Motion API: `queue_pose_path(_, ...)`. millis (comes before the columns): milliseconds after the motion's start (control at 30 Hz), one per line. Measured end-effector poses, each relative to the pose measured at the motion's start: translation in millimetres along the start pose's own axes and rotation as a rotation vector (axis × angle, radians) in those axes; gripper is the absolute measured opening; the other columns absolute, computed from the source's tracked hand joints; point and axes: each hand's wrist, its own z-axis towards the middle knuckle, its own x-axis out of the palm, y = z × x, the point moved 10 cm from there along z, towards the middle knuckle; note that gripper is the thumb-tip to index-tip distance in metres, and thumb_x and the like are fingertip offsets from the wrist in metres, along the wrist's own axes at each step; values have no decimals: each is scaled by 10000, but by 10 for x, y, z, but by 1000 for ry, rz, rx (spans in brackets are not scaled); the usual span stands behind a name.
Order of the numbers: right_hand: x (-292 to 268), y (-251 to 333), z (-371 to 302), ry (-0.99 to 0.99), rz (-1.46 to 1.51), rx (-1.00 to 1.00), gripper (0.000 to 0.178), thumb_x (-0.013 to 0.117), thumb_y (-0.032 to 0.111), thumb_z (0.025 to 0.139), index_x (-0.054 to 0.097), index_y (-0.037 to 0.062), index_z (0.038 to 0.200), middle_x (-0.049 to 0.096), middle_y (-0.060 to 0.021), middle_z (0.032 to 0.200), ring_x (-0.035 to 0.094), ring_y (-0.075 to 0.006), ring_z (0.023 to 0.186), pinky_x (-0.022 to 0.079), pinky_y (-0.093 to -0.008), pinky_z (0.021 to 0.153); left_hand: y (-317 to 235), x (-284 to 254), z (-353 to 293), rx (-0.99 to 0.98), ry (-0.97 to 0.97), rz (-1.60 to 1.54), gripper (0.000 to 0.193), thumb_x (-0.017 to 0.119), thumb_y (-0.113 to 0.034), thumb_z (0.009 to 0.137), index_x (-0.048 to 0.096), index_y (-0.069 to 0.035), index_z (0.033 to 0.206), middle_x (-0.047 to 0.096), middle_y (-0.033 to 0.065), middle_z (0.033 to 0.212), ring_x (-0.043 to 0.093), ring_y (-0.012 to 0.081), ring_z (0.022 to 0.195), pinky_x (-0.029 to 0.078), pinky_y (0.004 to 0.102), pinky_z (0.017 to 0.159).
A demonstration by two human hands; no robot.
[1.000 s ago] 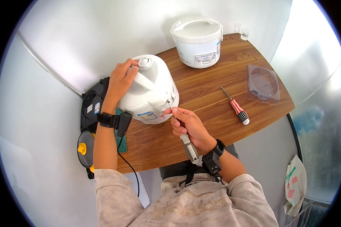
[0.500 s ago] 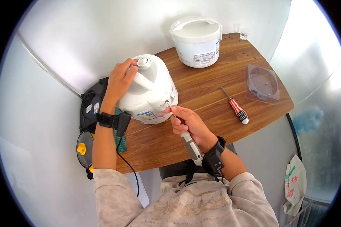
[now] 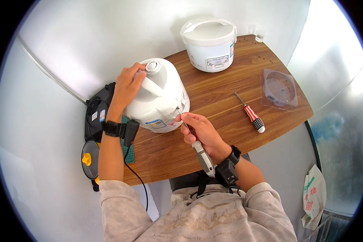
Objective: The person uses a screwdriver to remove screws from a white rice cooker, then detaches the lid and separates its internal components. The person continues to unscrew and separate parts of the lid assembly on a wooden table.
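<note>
A white rice cooker [image 3: 171,90] sits at the left of the table, its lid turned partly toward me. My left hand [image 3: 129,84] grips it at the lid handle [image 3: 152,86], with the fingertips close to the round steam vent [image 3: 153,67]. In my right hand [image 3: 201,131] is a screwdriver [image 3: 204,158] with a grey and white handle. Thumb and fingers pinch near its thin shaft, whose tip reaches a small dark spot on the cooker's side. Whether the tip sits in a screw is too small to tell.
Another white rice cooker [image 3: 209,46] stands at the back. On the right lie a screwdriver with a red, white and black handle [image 3: 254,119] and a clear plastic tray [image 3: 279,88] holding small bits. Black parts [image 3: 96,115] and a green mat [image 3: 129,155] are at the left.
Both hands stay almost where they were. The screwdriver's handle has shifted very slightly in my right hand, its tip still at the same spot on the rice cooker.
</note>
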Motion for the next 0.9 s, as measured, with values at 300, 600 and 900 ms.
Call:
queue_pose_path(300,-18,-29,22,89,92,25,203,530,210,1077,633,36,1059,551,11,711,421,-51,505,360,-192,465,-16,-47,0,37,-85,-13,258,560,-286,981,673,-88,1102,697,137,977,612,305,1003,482,401,879)
queue_pose_path(600,15,44,-3,29,-53,-16,220,527,225,1084,640,40,1048,547,18,691,429,-48,500,355,-197,462,19,-37,0,45,-88,-12,254,559,-288,986,670,-90,1099,687,135,951,610,300,984,484,403,867)
queue_pose_path(900,10,604,-24,-133,-1230,-603,172,639,202,1012,670,38,969,590,-74,648,518,-184,543,430,-322,533,-24,-27,0,68,-65,-18,246,548,-284,990,664,-88,1082,687,113,946,601,293,984,474,397,875)
